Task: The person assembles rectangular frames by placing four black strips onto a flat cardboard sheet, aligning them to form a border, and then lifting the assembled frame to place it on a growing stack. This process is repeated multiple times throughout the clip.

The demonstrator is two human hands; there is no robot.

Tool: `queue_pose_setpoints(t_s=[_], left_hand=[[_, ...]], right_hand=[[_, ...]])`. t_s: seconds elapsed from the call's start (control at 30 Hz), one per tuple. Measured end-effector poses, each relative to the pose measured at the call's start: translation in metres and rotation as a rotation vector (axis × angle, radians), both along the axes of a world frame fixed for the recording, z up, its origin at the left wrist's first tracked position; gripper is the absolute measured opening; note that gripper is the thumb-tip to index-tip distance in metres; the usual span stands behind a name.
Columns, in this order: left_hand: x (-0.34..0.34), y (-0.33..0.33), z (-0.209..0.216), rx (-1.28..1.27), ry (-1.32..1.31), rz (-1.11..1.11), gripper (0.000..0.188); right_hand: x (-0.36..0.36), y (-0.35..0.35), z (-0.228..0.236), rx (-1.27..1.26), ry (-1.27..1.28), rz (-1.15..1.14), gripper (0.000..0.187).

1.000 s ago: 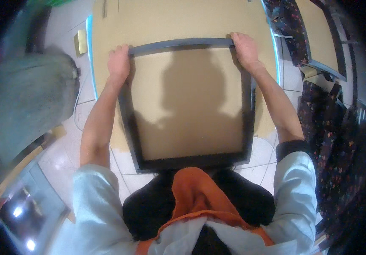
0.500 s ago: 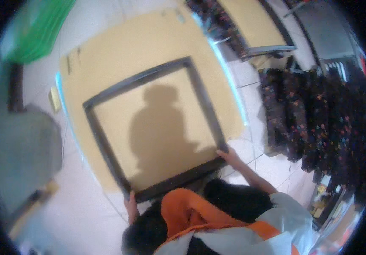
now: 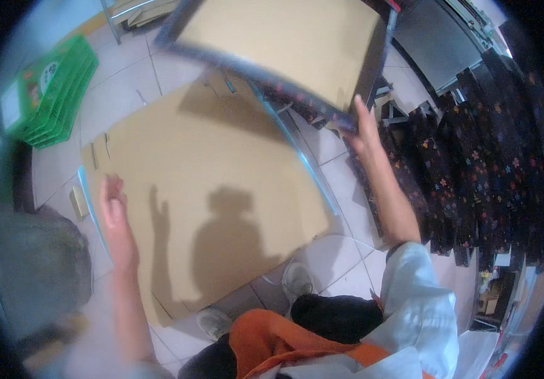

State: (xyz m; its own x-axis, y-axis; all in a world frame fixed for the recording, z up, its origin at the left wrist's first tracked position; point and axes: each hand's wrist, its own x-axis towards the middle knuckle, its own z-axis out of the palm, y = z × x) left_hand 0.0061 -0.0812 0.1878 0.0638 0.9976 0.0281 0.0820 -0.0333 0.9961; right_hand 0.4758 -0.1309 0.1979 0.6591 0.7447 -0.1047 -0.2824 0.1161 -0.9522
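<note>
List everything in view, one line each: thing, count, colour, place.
framed board: one, tan with dark frame, raised at top, held by the right hand.
cardboard sheet: one, tan, flat on the floor, centre.
crates: one stack, green, upper left.
patterned panels: several, dark with coloured flecks, standing at right.
floor tiles: pale, around the cardboard.
shoes: two, light, bottom centre.
left hand: one, open, over the cardboard's left edge.
right hand: one, gripping the frame's lower edge.

green crates [image 3: 48, 95], floral fabric [image 3: 499, 158], grey cabinet [image 3: 439, 38]
</note>
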Motion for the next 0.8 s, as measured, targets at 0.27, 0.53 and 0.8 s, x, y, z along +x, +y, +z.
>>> queue_pose_setpoints(t_s=[0.27, 0.53, 0.8], left_hand=[[-0.076, -0.083, -0.125, -0.485, 0.101, 0.191, 0.063], [-0.132, -0.119, -0.184, -0.452, 0.33, 0.258, 0.057], [-0.151, -0.132, -0.197, -0.464, 0.189, 0.342, 0.058]], right_hand=[[0.093, 0.072, -0.076, -0.301, 0.2, -0.355, 0.067], [0.105, 0.077, -0.107, -0.337, 0.388, -0.294, 0.054], [0.128, 0.079, -0.108, -0.335, 0.258, -0.195, 0.036]])
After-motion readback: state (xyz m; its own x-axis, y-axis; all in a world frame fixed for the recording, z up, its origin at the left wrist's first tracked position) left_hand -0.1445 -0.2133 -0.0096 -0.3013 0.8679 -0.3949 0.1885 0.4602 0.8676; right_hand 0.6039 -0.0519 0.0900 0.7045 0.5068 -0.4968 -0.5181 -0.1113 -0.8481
